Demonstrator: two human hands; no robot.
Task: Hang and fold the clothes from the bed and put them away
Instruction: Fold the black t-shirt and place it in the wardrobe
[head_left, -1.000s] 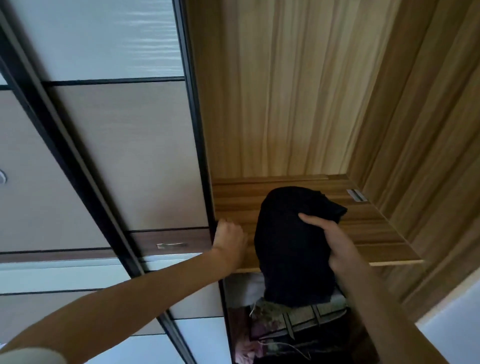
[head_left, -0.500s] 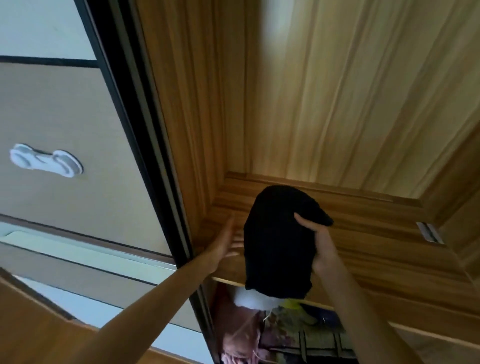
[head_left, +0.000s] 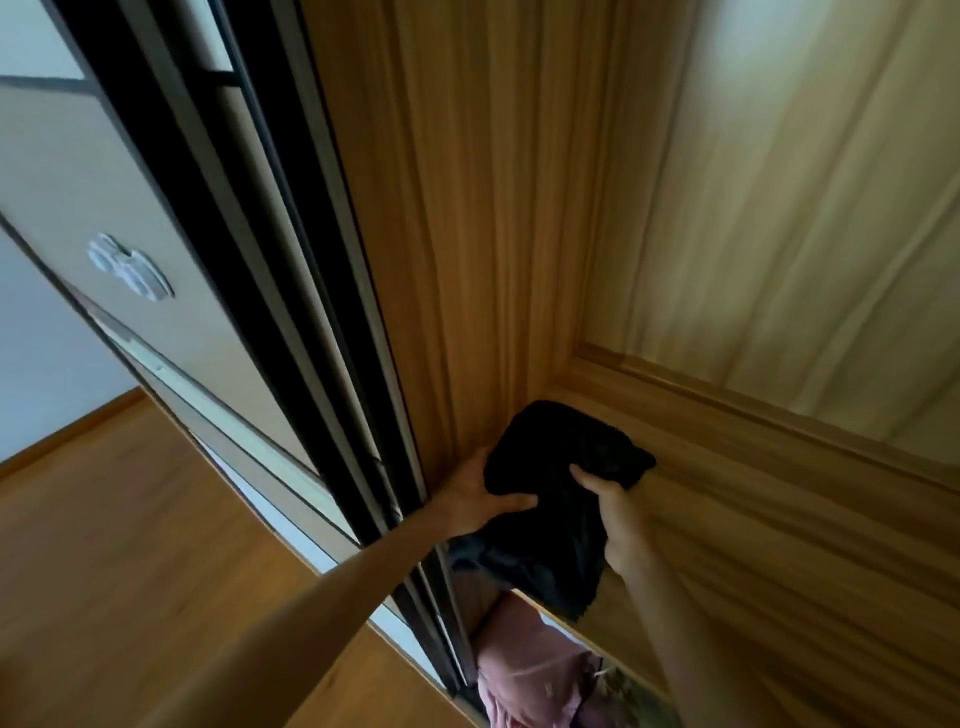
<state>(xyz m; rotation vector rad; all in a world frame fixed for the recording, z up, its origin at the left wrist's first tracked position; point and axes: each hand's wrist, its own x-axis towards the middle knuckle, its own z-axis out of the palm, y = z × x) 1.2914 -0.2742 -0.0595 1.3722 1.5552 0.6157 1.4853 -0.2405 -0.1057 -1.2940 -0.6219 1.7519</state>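
A folded black garment (head_left: 558, 499) lies on the wooden wardrobe shelf (head_left: 769, 530), pushed into the shelf's left corner, with its near end hanging past the shelf's front edge. My left hand (head_left: 480, 493) holds the garment's left side, thumb on top and fingers hidden beneath the cloth. My right hand (head_left: 610, 512) grips its right side, thumb on the cloth and fingers hidden under it.
The wardrobe's wooden side wall (head_left: 467, 234) and back panel (head_left: 805, 208) close in the shelf. Dark sliding-door tracks (head_left: 291, 291) run along the left. Pink clothes (head_left: 524, 670) hang below the shelf. A wooden floor (head_left: 130, 545) lies at lower left.
Both hands have carried the black garment left into the shelf's corner. My left hand, first on the shelf edge and then open beside the cloth, now holds it. The view swung left.
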